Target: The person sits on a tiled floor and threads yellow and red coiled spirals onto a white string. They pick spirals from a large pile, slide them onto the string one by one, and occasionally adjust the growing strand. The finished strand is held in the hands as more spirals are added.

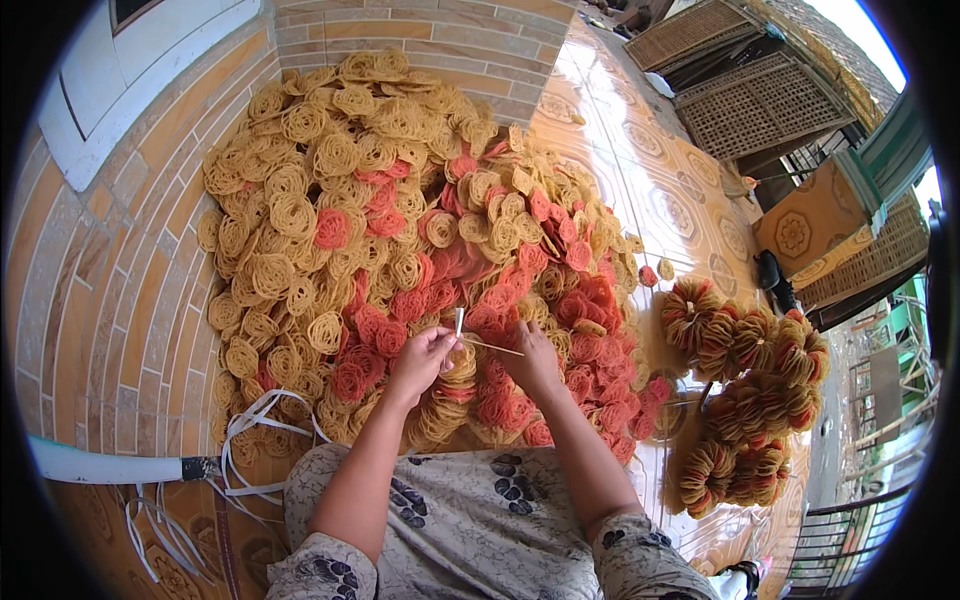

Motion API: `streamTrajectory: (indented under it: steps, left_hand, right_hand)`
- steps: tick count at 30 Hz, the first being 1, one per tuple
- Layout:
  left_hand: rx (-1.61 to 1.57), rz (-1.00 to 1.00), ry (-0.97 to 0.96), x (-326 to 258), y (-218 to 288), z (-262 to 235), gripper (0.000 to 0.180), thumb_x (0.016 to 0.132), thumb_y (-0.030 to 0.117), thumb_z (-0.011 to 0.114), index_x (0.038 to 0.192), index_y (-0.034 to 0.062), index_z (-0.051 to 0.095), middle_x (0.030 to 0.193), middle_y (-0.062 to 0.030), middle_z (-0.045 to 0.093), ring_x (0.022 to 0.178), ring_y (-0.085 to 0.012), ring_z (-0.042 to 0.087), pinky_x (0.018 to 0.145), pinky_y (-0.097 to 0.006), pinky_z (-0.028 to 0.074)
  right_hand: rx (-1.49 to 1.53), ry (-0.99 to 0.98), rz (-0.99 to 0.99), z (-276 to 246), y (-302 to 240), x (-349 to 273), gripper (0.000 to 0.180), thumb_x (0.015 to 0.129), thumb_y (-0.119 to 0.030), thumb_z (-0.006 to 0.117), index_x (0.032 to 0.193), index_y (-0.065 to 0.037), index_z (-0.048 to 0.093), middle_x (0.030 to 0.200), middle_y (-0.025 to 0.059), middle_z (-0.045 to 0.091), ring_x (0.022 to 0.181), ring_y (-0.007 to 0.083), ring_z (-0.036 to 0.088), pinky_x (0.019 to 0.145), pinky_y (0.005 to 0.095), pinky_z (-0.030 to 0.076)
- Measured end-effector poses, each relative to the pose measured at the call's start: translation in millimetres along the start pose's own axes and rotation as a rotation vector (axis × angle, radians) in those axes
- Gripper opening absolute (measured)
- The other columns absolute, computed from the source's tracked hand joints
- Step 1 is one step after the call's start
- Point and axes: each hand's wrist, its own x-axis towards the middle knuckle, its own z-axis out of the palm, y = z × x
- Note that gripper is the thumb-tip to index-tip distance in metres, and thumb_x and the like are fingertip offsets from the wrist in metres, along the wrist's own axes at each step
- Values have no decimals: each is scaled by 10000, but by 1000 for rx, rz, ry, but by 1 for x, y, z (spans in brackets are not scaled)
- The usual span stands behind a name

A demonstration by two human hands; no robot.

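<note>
A big heap of dried, noodle-like coiled discs, yellow and red, lies before me. My left hand is closed, pinching a narrow white strip that stands up from its fingers. A thin brown stick runs from beside those fingertips toward my right hand. Just beneath lies a stack of yellow discs; whether the strip runs through it is hidden. My right hand reaches down onto the red discs, back upward. Its fingers are mostly hidden, so I cannot make out any grip.
Several bundled rings of discs sit on the tiled floor at the right. Loose white strips hang by a pale pole at the left. A brick-patterned wall borders the heap. Woven panels stand far right.
</note>
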Motion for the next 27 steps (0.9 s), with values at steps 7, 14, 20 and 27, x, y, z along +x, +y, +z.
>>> streamTrajectory:
  steps: [7,14,20,27]
  left_hand:
    - [-217,51,184,2,-4,1,208,964,210,587,1039,28,653,849,-15,670,630,-44,529,577,-193,436]
    - [346,342,208,-7,2,13,167,884,195,679,875,29,697,699,-32,669,548,-71,544,517,-247,427]
    - [478,228,49,-10,3,19,175,879,216,683,855,44,695,675,-40,662,575,-92,570,557,-273,444]
    - [380,257,34,-4,-7,13,183,891,226,673,886,45,699,734,-46,676,643,-85,586,608,-265,460]
  right_hand:
    - [1034,-120,395,-20,3,6,268,832,-206,745,894,-1,584,791,73,651,728,182,628,702,314,483]
    - [1465,20,310,-29,-3,6,139,907,-118,657,955,-40,553,847,40,623,783,114,624,746,273,525]
    - [1467,49,336,-35,-1,8,136,901,-123,669,932,-36,569,843,32,622,761,108,605,759,272,506]
    - [1444,80,294,-38,5,8,117,905,-105,662,914,-76,549,812,6,620,737,92,603,698,239,487]
